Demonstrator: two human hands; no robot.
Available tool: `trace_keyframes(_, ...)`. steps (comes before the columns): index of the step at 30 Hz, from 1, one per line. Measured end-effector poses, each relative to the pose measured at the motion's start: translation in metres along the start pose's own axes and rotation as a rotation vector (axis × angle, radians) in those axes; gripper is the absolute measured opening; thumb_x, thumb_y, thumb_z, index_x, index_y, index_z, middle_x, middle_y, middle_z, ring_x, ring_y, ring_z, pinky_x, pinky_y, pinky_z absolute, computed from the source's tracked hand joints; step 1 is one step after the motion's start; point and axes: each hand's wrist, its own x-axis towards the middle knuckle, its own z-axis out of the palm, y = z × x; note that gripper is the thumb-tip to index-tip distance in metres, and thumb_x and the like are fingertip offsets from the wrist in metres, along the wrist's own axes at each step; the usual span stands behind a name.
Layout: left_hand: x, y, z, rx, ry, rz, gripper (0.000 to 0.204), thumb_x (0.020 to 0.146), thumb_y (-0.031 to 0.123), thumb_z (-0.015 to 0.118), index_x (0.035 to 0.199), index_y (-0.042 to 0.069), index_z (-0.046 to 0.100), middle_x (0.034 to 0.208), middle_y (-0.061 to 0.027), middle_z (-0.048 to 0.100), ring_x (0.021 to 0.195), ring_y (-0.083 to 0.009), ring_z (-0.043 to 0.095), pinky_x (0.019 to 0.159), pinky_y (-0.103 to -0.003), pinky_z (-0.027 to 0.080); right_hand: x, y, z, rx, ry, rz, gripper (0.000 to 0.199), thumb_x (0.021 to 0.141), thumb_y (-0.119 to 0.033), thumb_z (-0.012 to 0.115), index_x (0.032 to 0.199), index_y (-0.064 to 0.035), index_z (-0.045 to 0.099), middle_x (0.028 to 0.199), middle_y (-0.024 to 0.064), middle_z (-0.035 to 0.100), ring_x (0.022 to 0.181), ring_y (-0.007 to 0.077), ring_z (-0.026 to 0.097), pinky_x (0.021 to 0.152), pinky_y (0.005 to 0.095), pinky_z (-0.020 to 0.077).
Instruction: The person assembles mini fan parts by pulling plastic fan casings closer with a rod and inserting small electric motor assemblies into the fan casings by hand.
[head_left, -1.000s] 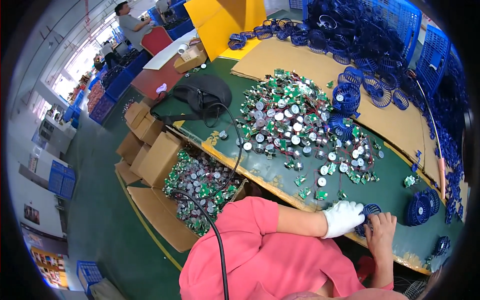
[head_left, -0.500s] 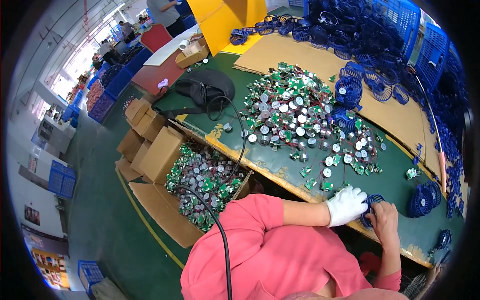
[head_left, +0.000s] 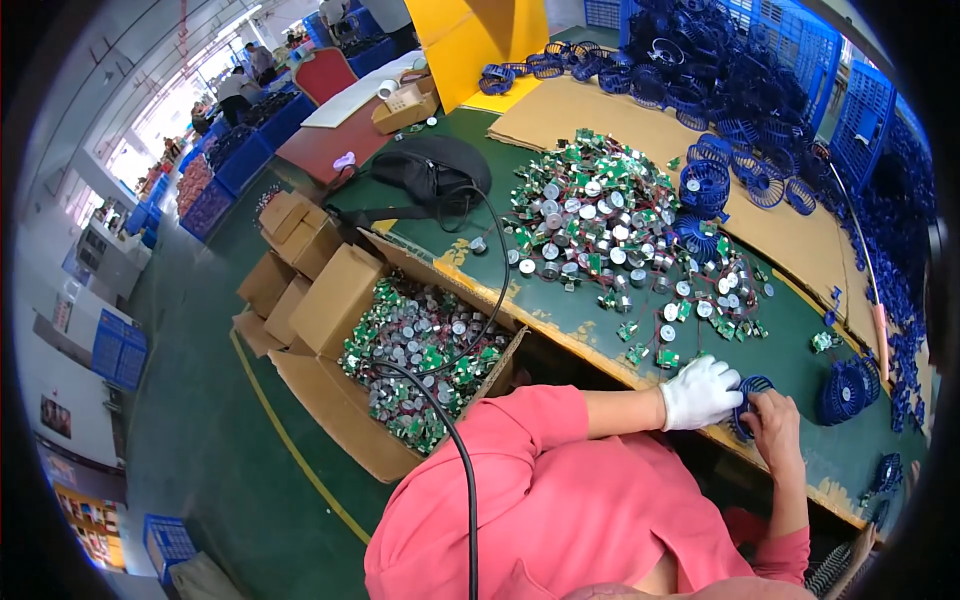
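At the table's front edge, a round dark blue fan cage [head_left: 745, 414] is held between my two hands. My left hand [head_left: 700, 394], in a white glove, has its fingers closed at the cage's left side. The bare right hand [head_left: 774, 428] grips the cage's right side with bent fingers. Both hands hide much of the cage, and its inside cannot be made out. Just beyond the glove lie small motors with green circuit boards [head_left: 667, 357], part of a large heap [head_left: 600, 210]. More assembled blue fan cages [head_left: 842, 393] stand to the right.
An open cardboard box [head_left: 330, 410] of motors and boards stands left of the green table [head_left: 570, 350]. A black bag [head_left: 430, 170] lies on the table. A black cable [head_left: 455, 440] crosses in front of me. Blue cages [head_left: 700, 70] are piled at the back right.
The view has shifted slightly, so the table and box appear a little further right. Both hands stay on the fan cage, which has turned a little.
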Motion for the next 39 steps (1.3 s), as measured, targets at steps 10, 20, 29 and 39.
trace_keyframes(10,0.001,-0.002,-0.001,0.007,-0.017,-0.024,0.015,0.074,0.023,0.064,0.085,0.014,0.059,0.087,-0.0051,0.053,0.082,-0.0239,0.054,0.070,-0.038,0.042,0.004,0.008,0.000,0.128,-0.071,0.048,0.027,0.066,-0.006,0.072,0.090,-0.0014,0.059,0.078,0.0155,0.056,0.077,0.0360,0.055,0.069,0.0436,0.0434)
trace_keyframes(20,0.000,-0.003,0.001,-0.040,-0.020,-0.002,0.015,0.074,0.023,0.064,0.085,0.014,0.059,0.087,-0.0049,0.054,0.083,-0.0244,0.054,0.071,-0.038,0.043,0.006,0.007,0.003,0.034,-0.154,0.128,0.028,0.063,-0.009,0.076,0.086,-0.0016,0.061,0.082,0.0164,0.060,0.075,0.0364,0.057,0.066,0.0424,0.0457)
trace_keyframes(29,0.003,0.004,0.002,-0.062,0.016,0.031,0.013,0.073,0.023,0.064,0.081,0.013,0.060,0.083,-0.0054,0.055,0.080,-0.0248,0.055,0.068,-0.039,0.044,-0.028,0.005,0.013,0.162,0.128,0.228,0.037,0.066,-0.018,0.074,0.100,-0.0062,0.065,0.096,0.0124,0.060,0.090,0.0314,0.055,0.078,0.0408,0.0438)
trace_keyframes(39,0.013,-0.003,-0.021,0.037,-0.126,0.064,0.027,0.075,0.021,0.069,0.100,0.015,0.063,0.091,-0.0039,0.061,0.085,-0.0233,0.059,0.077,-0.041,0.041,-0.031,-0.022,0.037,-0.111,0.315,0.098,0.052,0.065,-0.029,0.078,0.111,-0.0103,0.061,0.107,0.0083,0.057,0.098,0.0255,0.056,0.090,0.0444,0.0410)
